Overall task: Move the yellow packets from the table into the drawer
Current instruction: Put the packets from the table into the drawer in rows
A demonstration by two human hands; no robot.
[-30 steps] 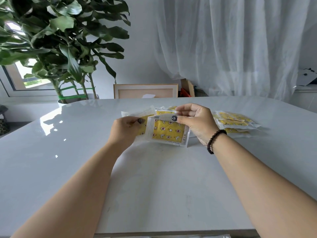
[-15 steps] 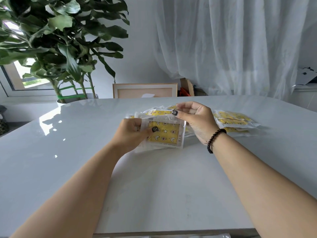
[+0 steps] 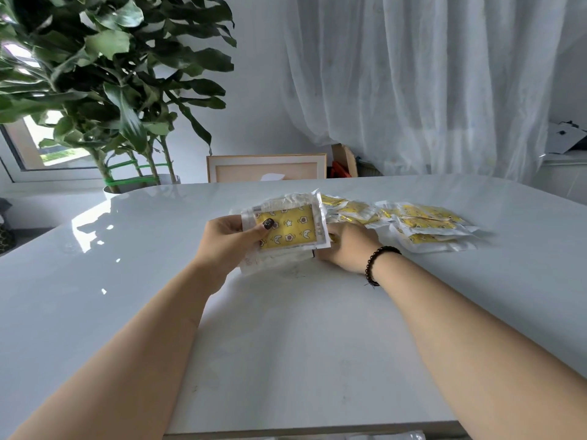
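My left hand (image 3: pixel 228 239) grips a small stack of yellow packets (image 3: pixel 287 228) in clear wrappers, thumb pressed on the top one, lifted a little off the white table (image 3: pixel 286 344). My right hand (image 3: pixel 347 249), with a dark bead bracelet, lies low on the table just right of and behind that stack. Its fingers are hidden by the packets. More yellow packets (image 3: pixel 352 211) lie loose behind it. A further pile of packets (image 3: pixel 425 223) sits to the right. No drawer is plainly visible.
A large potted plant (image 3: pixel 95 74) stands beyond the table's far left corner. A framed picture (image 3: pixel 266 168) leans behind the far edge, and a sheer curtain (image 3: pixel 413 74) hangs at the back right. Clear plastic (image 3: pixel 349 436) shows below the table's front edge.
The packet the right hand held has joined the stack in my left hand. The right hand has let go and dropped to the table beside the loose packets.
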